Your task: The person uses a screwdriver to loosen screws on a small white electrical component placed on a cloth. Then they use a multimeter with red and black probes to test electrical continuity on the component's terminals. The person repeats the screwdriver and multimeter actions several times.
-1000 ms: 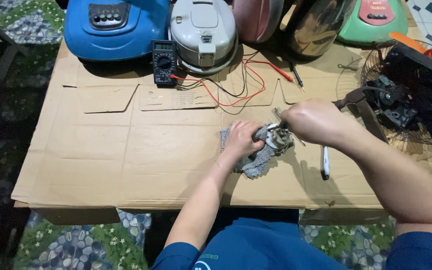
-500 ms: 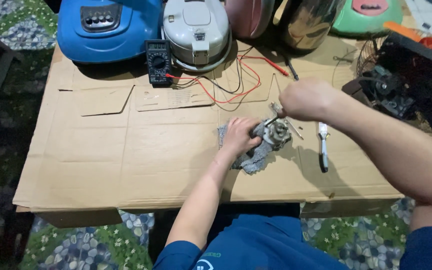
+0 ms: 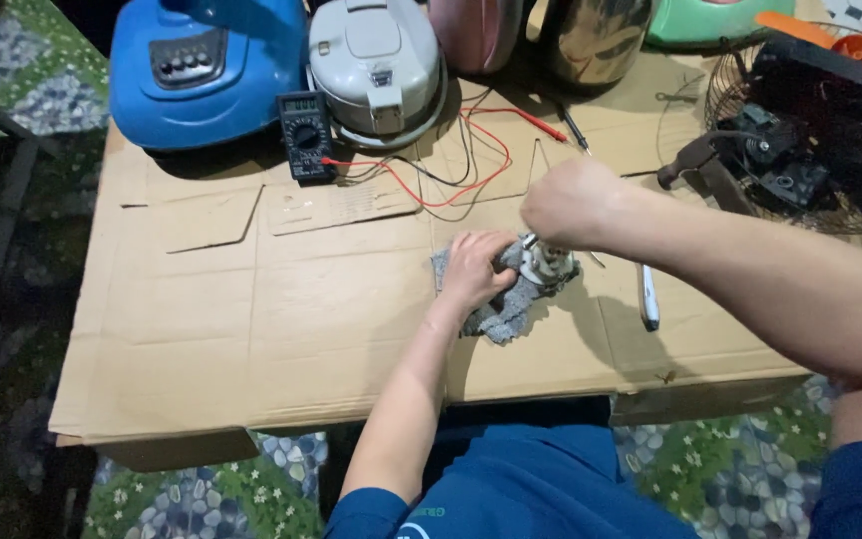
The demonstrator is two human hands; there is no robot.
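Note:
A small metal motor part (image 3: pixel 549 264) sits on a grey rag (image 3: pixel 504 311) on the flattened cardboard sheet (image 3: pixel 281 309). My left hand (image 3: pixel 473 268) grips the rag and the motor part from the left. My right hand (image 3: pixel 573 204) is a closed fist just above the part; what it holds is hidden by the fingers. A white-handled screwdriver (image 3: pixel 647 298) lies on the cardboard just right of the part.
A black multimeter (image 3: pixel 306 137) with red and black leads (image 3: pixel 456 170) lies at the back. Behind it stand a blue appliance (image 3: pixel 202 70), a white rice cooker (image 3: pixel 379 65) and a steel pot (image 3: pixel 591 40). A dismantled fan with its wire cage (image 3: pixel 800 140) fills the right.
My right hand has lifted off the motor part and moved up and slightly right. My left hand has stayed on the rag and part.

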